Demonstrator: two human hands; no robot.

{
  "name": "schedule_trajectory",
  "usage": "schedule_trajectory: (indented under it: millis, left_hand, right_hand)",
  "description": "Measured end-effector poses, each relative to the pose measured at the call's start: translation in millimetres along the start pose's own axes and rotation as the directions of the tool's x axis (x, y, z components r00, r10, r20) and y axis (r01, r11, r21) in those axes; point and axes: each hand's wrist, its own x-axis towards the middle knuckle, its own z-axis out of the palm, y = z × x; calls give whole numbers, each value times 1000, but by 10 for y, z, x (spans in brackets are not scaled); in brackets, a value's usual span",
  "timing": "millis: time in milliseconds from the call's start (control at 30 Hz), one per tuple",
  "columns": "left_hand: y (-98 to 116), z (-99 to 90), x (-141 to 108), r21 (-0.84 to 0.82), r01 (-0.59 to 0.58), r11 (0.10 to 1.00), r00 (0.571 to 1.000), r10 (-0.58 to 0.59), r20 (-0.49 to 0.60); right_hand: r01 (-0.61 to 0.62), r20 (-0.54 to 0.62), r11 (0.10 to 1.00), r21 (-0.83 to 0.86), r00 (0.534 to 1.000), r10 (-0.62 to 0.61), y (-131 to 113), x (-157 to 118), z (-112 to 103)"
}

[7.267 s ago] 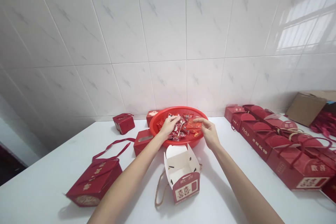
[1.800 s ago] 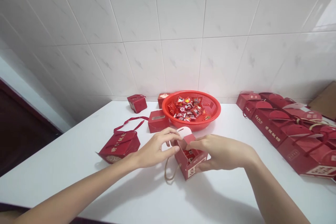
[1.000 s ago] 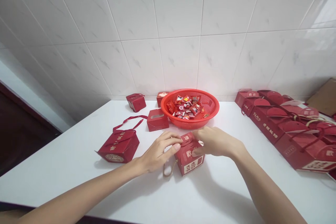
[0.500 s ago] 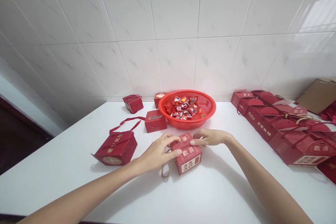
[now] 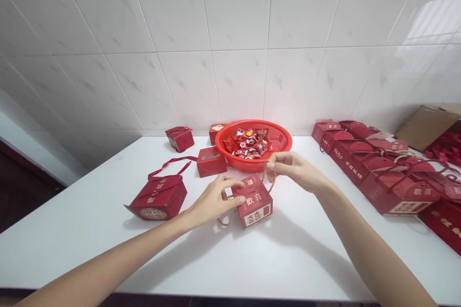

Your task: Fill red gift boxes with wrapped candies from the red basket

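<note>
A small red gift box [image 5: 256, 205] with pale lettering stands closed on the white table in front of me. My left hand [image 5: 220, 200] grips it from the left, thumb and fingers on the top panel. Above its right side, my right hand [image 5: 293, 169] pinches a loop of twine handle [image 5: 272, 183], pulled up from the box. Another twine loop [image 5: 227, 220] hangs at the left side, partly behind my left hand. Just beyond the box is a red plastic basket [image 5: 284, 146] of wrapped candies [image 5: 248, 144].
A red box with a ribbon handle [image 5: 158, 196] lies to the left. Smaller red boxes [image 5: 212, 162] [image 5: 180, 139] stand near the wall. Rows of red boxes [image 5: 382, 172] line the right side, with a brown cardboard box [image 5: 428, 127] behind. A tiled wall [image 5: 237, 81] bounds the table.
My right hand has left the box's top, moved up and right, and now lifts the right twine loop. My left hand stays on the box.
</note>
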Motion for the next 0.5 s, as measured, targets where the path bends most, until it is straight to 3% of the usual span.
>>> schedule_trajectory:
  millis: [133, 233, 300, 400, 500]
  left_hand:
    - [170, -144, -26, -210, -75, 975, 997, 72, -22]
    - [313, -305, -76, -450, -192, 872, 979, 200, -29]
    - [377, -382, -125, -553, -215, 805, 960, 278, 32]
    - [426, -397, -208, -611, -217, 761, 921, 368, 131]
    - [446, -332, -288, -563, -227, 795, 904, 387, 183]
  right_hand:
    - [-28, -29, 999, -44, 999, 27, -17, 1, 128]
    - [-46, -50, 997, -68, 998, 42, -38, -5, 193]
    - [-43, -51, 993, -109, 998, 37, -45, -7, 252]
    - [-15, -61, 975, -222, 998, 1, -22, -4, 393]
    - [16, -118, 927, -375, 991, -65, 26, -6, 564]
